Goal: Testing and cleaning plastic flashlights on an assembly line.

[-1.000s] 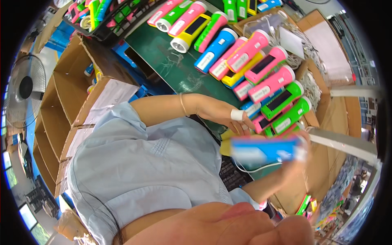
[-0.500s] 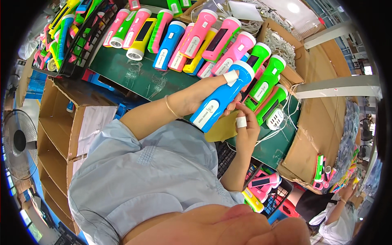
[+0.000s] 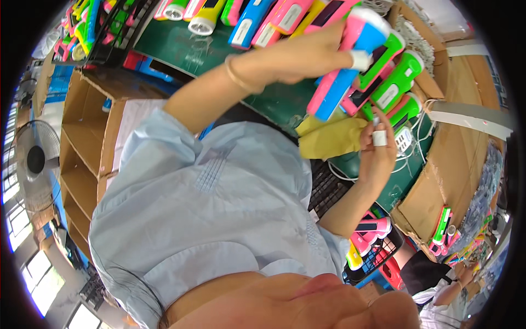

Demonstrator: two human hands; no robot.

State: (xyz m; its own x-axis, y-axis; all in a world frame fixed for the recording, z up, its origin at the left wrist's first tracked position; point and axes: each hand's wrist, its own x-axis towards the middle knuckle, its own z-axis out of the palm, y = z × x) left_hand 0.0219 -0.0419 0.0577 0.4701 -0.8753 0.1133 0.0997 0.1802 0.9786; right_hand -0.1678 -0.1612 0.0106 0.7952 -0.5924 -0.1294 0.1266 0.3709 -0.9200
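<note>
Head view shows the left hand (image 3: 307, 52) closed around a blue and pink flashlight (image 3: 342, 66), lifting it over the green table (image 3: 181, 46), its lens end toward the far edge and its tail hanging toward the person. The grip sits high on the body, likely so the torch can be laid in among the row of flashlights (image 3: 285, 16) lined side by side along the far edge. More green flashlights (image 3: 397, 82) lie just beside it toward the right edge. The right hand (image 3: 377, 151) is loosely curled with a taped finger; whether it pinches anything I cannot tell. It hovers above a yellow cloth (image 3: 329, 137) and white cords (image 3: 408, 145) near the table's near edge.
</note>
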